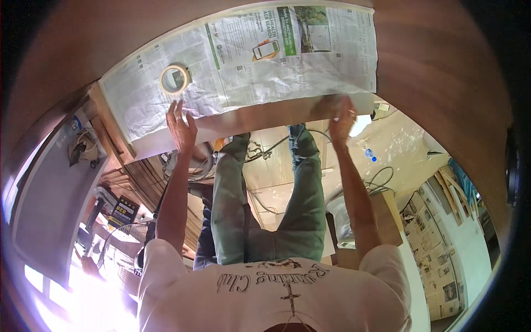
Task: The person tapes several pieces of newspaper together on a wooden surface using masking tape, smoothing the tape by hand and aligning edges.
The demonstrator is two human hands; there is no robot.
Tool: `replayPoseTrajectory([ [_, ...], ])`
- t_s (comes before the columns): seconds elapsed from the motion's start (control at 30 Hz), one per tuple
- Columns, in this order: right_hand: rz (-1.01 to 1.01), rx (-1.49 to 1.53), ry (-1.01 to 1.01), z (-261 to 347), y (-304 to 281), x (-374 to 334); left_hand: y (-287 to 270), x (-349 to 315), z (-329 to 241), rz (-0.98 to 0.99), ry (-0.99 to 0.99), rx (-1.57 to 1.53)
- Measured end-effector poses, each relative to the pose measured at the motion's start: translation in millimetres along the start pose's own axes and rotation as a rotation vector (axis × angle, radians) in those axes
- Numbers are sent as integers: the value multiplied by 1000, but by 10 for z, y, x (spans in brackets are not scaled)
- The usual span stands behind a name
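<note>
A sheet of newspaper (pixel 238 77) is spread over a brown board (pixel 260 113) in front of me, leaving a strip of the board bare along its near edge. My left hand (pixel 182 130) lies at that near edge with its fingers apart, fingertips on the paper and nothing held. Just beyond those fingers sits a roll of masking tape (pixel 164 81), flat on the newspaper. At the right end of the bare strip is my right hand (pixel 343 119). Its fingers are blurred, so whether they grip anything is unclear.
Brown panels (pixel 431 72) curve round the work. Below on the floor lie cables (pixel 265 152) and a small blue-capped item (pixel 370 155). A fan (pixel 124 243) stands at lower left beside a grey panel (pixel 50 210). Wood strips (pixel 451 193) and another newspaper-covered surface (pixel 434 249) are at right.
</note>
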State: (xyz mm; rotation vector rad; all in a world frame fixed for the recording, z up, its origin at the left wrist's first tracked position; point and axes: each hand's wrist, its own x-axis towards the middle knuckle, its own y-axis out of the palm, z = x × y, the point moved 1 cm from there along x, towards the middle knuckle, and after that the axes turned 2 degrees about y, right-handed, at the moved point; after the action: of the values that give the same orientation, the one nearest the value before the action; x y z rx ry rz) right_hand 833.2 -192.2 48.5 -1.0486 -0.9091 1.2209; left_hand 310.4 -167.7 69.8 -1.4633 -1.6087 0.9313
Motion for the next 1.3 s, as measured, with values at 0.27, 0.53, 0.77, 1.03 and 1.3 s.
replayPoseTrajectory([
  [0.27, 214, 225, -455, 2639, 583, 156, 91, 593, 51, 43, 28, 101],
  [0.53, 1051, 991, -44, 3324, 41, -858, 61, 554, 154, 75, -41, 51],
  [0.77, 1565, 2292, -633, 4818, -2828, -216, -132, 112, 60, -33, -117, -69],
  [1.03, 1549, 2392, -801, 5162, -3404, -329, -443, -915, -161, 106, -342, -139],
  [1.3, 1818, 2358, -879, 5044, -3729, -565, -351, -1663, -700, -25, -500, -276],
])
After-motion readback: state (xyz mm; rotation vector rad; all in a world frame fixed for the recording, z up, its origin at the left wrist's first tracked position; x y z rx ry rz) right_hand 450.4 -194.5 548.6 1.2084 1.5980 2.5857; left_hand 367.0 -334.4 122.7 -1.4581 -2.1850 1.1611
